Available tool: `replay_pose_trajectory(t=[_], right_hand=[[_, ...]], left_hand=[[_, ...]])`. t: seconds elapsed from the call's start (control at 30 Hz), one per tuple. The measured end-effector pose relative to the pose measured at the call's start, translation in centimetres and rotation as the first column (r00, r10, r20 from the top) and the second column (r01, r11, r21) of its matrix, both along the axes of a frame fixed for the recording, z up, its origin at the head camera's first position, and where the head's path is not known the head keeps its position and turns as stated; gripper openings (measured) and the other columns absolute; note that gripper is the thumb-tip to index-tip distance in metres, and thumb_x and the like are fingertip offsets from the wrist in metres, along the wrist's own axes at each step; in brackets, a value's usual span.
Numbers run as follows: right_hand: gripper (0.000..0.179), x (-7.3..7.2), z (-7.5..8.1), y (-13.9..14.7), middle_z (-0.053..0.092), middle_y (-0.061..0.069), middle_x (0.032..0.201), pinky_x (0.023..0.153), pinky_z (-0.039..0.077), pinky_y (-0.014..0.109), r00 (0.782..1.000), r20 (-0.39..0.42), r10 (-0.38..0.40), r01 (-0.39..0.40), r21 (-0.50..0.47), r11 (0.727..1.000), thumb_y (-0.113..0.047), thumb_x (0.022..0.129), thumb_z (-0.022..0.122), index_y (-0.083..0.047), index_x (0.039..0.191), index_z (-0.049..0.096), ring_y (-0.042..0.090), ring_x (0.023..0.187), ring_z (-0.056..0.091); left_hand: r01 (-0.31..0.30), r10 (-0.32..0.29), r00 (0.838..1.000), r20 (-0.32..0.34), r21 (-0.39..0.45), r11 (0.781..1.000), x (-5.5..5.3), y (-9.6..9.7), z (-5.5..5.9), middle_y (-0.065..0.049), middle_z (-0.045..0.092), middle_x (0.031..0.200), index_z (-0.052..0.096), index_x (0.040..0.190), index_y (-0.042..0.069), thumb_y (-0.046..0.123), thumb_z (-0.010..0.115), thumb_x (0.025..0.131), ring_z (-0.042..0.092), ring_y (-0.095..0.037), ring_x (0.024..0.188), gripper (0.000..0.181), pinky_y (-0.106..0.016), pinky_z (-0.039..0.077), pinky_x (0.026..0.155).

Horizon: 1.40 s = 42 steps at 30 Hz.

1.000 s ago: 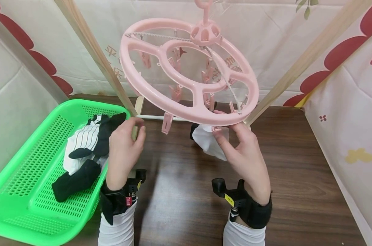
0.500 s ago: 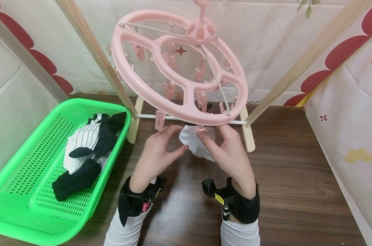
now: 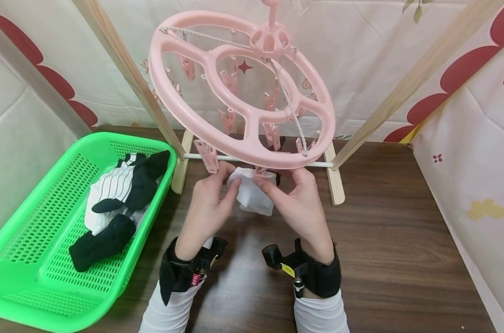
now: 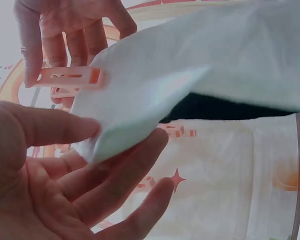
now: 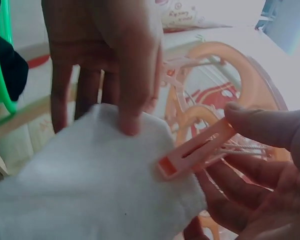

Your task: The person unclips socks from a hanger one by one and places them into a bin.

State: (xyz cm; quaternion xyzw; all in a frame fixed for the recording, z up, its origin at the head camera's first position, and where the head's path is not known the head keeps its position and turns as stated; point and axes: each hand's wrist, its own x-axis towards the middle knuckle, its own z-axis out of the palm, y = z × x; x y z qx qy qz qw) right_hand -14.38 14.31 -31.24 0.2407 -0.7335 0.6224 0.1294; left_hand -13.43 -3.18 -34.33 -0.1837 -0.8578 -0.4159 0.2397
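Observation:
A white sock (image 3: 253, 196) hangs below the front rim of a round pink drying hanger (image 3: 218, 138); a black part of it shows in the left wrist view. My left hand (image 3: 207, 203) pinches the sock's edge between thumb and fingers. At the other side, my right hand (image 3: 299, 199) holds a pink clothespin (image 5: 195, 150) by its handle end, the thumb on top. The clothespin's tip lies over the sock's edge in both wrist views. Another pink clothespin (image 3: 207, 156) dangles just above my left fingers.
A green basket (image 3: 27, 296) at the left holds several black and white socks (image 3: 106, 243). Wooden poles (image 3: 385, 101) and a white crossbar (image 3: 322, 164) frame the hanger. More pink clothespins (image 3: 228, 120) hang inside the ring. Patterned cloth walls (image 3: 464, 185) enclose the dark wood-look surface (image 3: 401, 259).
My left hand has come from beside the basket to the sock and now pinches its edge. My right hand, the sock and the hanger have shifted left.

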Motion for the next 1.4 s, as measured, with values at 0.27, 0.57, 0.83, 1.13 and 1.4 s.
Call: replay_pose_trajectory(t=[0.27, 0.57, 0.83, 1.13, 1.4], right_hand=[[0.023, -0.1, -0.2, -0.9, 0.069, 0.007, 0.091, 0.092, 0.043, 0.038, 0.998, -0.044, -0.048, 0.045, -0.053, 0.998, 0.001, 0.079, 0.077, 0.001, 0.101, 0.069, 0.019, 0.097, 0.061], [0.019, 0.0, -0.2, -0.6, 0.071, 0.006, 0.088, 0.083, 0.047, 0.036, 0.993, -0.007, -0.116, 0.115, -0.081, 0.990, 0.000, 0.079, 0.078, 0.001, 0.097, 0.072, 0.019, 0.087, 0.065], [0.018, 0.1, -0.1, -0.6, 0.071, 0.002, 0.087, 0.084, 0.046, 0.036, 0.994, 0.024, -0.109, 0.110, -0.073, 0.991, -0.004, 0.079, 0.078, -0.001, 0.096, 0.072, 0.019, 0.090, 0.063], [0.023, 0.2, 0.1, -0.7, 0.070, 0.004, 0.089, 0.092, 0.043, 0.039, 0.997, 0.035, -0.071, 0.074, -0.073, 0.995, -0.002, 0.078, 0.079, 0.000, 0.099, 0.069, 0.020, 0.095, 0.062], [0.032, 0.0, -0.1, -1.1, 0.069, 0.007, 0.096, 0.103, 0.033, 0.040, 1.000, 0.010, 0.017, -0.015, -0.190, 0.982, 0.005, 0.077, 0.076, 0.002, 0.107, 0.067, 0.025, 0.104, 0.057]], left_hand=[[-0.033, 0.035, 0.999, -0.028, 0.046, 0.998, 0.1, -0.6, 0.2, -0.007, 0.061, 0.079, 0.058, 0.098, 0.001, 0.001, 0.060, 0.092, 0.042, -0.016, 0.053, 0.007, -0.035, 0.038, 0.055], [-0.106, 0.110, 0.992, -0.056, 0.062, 0.992, -0.1, -2.3, 0.3, -0.011, 0.064, 0.076, 0.064, 0.096, -0.002, -0.001, 0.063, 0.088, 0.052, -0.021, 0.058, 0.007, -0.037, 0.041, 0.057], [-0.272, 0.279, 0.958, -0.071, 0.104, 0.957, -0.3, -5.6, 0.4, -0.019, 0.070, 0.089, 0.063, 0.100, -0.007, -0.003, 0.062, 0.088, 0.067, -0.029, 0.072, 0.013, -0.039, 0.052, 0.061], [-0.447, 0.438, 0.895, 0.090, 0.191, 0.874, 0.8, -8.5, 1.4, -0.018, 0.070, 0.094, 0.059, 0.103, -0.007, 0.004, 0.058, 0.094, 0.067, -0.020, 0.084, 0.014, -0.013, 0.043, 0.070], [-0.537, 0.537, 0.838, 0.099, 0.334, 0.775, 1.5, -9.6, 2.1, -0.015, 0.070, 0.093, 0.063, 0.103, -0.005, 0.005, 0.059, 0.093, 0.065, -0.002, 0.082, 0.015, -0.017, 0.051, 0.070]])
